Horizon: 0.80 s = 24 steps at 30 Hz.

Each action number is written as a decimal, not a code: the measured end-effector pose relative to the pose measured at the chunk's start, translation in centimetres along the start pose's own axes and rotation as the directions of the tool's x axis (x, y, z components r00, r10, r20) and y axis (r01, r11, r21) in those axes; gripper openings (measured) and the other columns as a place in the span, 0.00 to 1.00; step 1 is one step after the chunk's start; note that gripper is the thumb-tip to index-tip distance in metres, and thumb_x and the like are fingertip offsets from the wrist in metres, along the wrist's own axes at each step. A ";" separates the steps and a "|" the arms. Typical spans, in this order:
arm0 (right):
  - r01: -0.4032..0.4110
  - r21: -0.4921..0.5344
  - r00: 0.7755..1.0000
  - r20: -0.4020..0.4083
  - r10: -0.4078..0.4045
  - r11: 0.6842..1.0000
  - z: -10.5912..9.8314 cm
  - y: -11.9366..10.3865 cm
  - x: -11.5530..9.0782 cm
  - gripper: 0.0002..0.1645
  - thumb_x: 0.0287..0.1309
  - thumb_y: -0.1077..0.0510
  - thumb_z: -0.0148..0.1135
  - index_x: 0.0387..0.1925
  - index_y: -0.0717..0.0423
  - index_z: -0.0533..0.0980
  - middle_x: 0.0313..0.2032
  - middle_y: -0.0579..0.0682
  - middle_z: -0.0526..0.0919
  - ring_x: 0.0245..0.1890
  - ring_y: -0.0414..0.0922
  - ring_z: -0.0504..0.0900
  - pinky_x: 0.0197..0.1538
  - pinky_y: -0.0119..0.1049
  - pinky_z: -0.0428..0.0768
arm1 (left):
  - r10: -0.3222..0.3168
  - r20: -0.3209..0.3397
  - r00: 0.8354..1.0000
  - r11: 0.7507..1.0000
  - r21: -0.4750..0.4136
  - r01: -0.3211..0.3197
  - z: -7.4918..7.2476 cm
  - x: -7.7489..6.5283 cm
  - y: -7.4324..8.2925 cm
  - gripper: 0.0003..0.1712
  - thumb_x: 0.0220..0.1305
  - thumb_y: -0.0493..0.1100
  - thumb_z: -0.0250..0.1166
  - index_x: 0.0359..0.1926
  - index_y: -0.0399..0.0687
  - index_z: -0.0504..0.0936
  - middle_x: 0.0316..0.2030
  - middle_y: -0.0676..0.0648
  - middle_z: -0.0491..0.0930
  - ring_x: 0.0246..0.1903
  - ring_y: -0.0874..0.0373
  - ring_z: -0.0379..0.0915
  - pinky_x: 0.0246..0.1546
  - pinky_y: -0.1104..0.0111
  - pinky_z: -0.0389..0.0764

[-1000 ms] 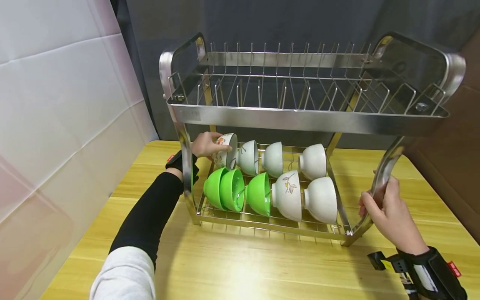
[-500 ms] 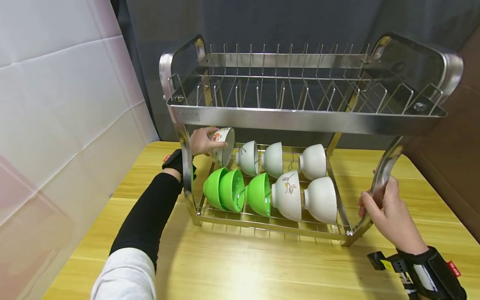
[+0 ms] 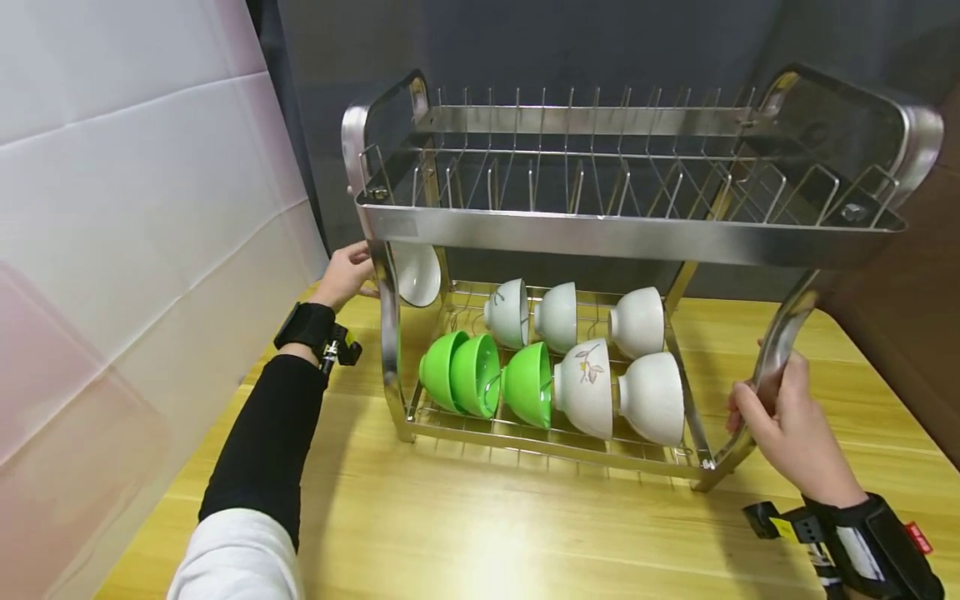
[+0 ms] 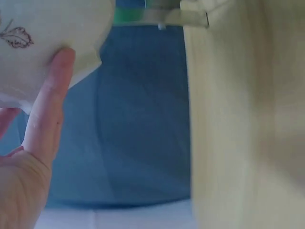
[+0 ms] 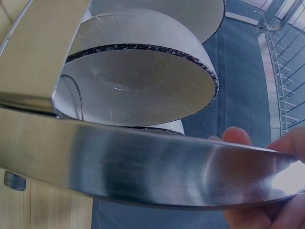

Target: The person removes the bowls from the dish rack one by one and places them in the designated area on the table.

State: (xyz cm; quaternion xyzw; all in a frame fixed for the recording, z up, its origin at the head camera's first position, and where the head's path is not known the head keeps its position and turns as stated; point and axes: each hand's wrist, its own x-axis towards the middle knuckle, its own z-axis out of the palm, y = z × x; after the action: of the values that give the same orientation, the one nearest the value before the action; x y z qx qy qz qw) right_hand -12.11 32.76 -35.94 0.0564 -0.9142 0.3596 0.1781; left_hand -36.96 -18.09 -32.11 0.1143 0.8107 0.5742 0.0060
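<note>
My left hand holds a white bowl at the left side of a two-tier metal dish rack. The bowl is tilted, and the rack's front left post partly covers it. In the left wrist view a leaf print shows on the bowl, with a finger pressed along its outside. On the other side, my right hand grips the rack's right post, fingers wrapped round the metal. The right wrist view shows that post across the front of a speckle-rimmed bowl.
On the lower tier, green bowls and white bowls stand on their sides in two rows. Upright wires line the upper tier. A pale panel borders the wooden table at left.
My left hand has carried the white bowl up and left from the lower tier's back row, out to the rack's left side. My right hand keeps its grip on the post.
</note>
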 end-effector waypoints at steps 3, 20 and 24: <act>0.003 0.009 1.000 0.006 -0.003 1.000 -0.1 0.1 0.1 0.37 0.76 0.70 0.49 0.77 0.69 0.44 0.28 0.29 0.74 0.23 0.30 0.76 0.29 0.22 0.73 | -0.044 -0.023 0.999 0.984 -0.173 0.040 -1.4 -1.0 -1.4 0.38 0.73 0.43 0.52 0.80 0.33 0.62 0.52 0.42 0.73 0.35 0.67 0.76 0.34 0.74 0.88; -0.002 -0.006 1.000 0.009 0.002 1.000 -0.3 0.4 0.2 0.39 0.75 0.70 0.50 0.78 0.72 0.44 0.27 0.26 0.74 0.22 0.28 0.76 0.30 0.18 0.72 | -0.315 -0.047 0.948 0.884 -0.377 0.276 -3.6 -6.3 -7.9 0.47 0.69 0.51 0.37 0.86 0.41 0.42 0.61 0.41 0.63 0.43 0.63 0.74 0.40 0.71 0.86; 0.003 0.001 1.000 0.003 -0.003 1.000 -0.2 0.4 0.3 0.38 0.75 0.69 0.50 0.78 0.71 0.45 0.27 0.27 0.75 0.22 0.29 0.77 0.28 0.22 0.72 | -0.367 -0.069 0.927 0.862 -0.401 0.311 -3.5 -7.1 -9.2 0.47 0.68 0.50 0.35 0.85 0.39 0.40 0.61 0.40 0.64 0.38 0.66 0.74 0.38 0.72 0.83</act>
State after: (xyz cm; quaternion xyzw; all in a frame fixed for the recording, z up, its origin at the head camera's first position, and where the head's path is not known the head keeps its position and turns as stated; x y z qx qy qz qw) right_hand -12.46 33.22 -35.93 0.0583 -0.9142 0.3597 0.1774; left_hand -32.15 -25.61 -40.37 -0.0754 0.6884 0.7178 0.0712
